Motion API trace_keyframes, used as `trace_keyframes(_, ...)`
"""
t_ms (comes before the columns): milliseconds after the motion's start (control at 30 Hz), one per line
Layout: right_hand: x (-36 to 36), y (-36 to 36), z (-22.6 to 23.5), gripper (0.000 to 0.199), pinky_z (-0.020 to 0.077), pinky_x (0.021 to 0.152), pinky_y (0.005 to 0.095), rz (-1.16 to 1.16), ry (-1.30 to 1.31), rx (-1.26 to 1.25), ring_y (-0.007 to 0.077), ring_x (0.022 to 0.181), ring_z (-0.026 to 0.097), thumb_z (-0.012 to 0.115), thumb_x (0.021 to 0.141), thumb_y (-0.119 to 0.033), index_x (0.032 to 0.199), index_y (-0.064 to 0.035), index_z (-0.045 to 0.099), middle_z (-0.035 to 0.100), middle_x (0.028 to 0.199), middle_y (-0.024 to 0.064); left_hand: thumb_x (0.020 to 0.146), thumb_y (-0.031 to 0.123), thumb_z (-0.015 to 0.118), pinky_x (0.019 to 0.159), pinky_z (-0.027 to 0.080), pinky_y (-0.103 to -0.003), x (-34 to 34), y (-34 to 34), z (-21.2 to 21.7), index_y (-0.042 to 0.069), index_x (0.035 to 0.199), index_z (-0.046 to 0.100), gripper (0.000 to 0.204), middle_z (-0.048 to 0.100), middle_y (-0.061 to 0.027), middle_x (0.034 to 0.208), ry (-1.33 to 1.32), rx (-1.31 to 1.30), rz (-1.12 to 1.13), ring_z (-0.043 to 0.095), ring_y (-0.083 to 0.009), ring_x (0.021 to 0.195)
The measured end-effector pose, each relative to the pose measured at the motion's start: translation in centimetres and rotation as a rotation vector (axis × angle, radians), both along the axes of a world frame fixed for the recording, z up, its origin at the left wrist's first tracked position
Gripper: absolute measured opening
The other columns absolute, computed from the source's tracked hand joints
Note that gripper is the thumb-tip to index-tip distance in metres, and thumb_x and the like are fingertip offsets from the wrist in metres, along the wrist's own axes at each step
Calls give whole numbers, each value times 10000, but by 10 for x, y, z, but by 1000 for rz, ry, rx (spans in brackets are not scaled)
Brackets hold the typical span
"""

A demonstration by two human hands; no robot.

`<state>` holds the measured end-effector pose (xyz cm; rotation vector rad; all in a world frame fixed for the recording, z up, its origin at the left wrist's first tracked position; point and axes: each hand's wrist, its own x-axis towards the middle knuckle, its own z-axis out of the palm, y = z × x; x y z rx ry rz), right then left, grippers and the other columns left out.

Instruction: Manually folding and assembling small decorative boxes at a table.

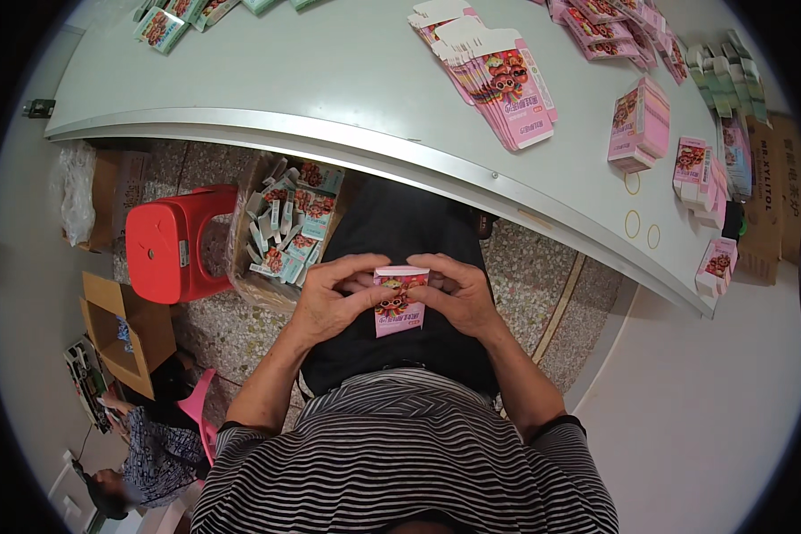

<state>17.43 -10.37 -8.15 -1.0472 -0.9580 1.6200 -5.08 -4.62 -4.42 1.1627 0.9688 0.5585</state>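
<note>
Above my lap I hold a small pink printed carton (399, 319) between both hands. My left hand (340, 292) grips its left edge, thumb on the printed face and fingers behind. On the other side my right hand (451, 292) pinches it the same way, its thumb near the upper part. The carton's white top edge faces the table, and the fingers behind it are partly hidden. On the white table (294, 80) ahead lies a fanned stack of flat pink cartons (507, 84).
Pink packs (601, 31) pile up at the far right, near a block of pink cartons (639, 125). Below the table's metal edge stands a box of green-and-white cartons (285, 222), beside a red stool (156, 249). Another person (156, 454) sits at lower left near an open cardboard box (129, 334).
</note>
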Motion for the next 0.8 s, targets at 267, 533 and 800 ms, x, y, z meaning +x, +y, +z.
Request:
trace_keyframes(267, 4, 3, 2, 292, 475, 646, 205, 4, -99, 93, 65, 765, 595, 721, 876, -31, 1164, -3, 684, 654, 938, 51, 820, 12, 769, 704, 558, -215, 3, 0, 1, -36, 1110, 685, 306, 711, -113, 1009, 34, 171, -5, 687, -119, 828)
trace_keyframes(533, 3, 14, 17, 129, 500, 703, 226, -47, -119, 35, 101, 813, 623, 672, 885, 25, 1005, 37, 716, 666, 933, 89, 820, 18, 773, 689, 555, -221, 8, 0, 8, -34, 1110, 692, 305, 715, -123, 999, -13, 107, 54, 683, -119, 805)
trace_keyframes(800, 3, 16, 23, 91, 468, 631, 203, -69, -164, 63, 74, 755, 605, 697, 854, 24, 940, 27, 729, 666, 927, 80, 852, 25, 741, 729, 544, -231, 5, 2, 3, -34, 1090, 701, 248, 721, -125, 987, 28, 189, -10, 680, -122, 839)
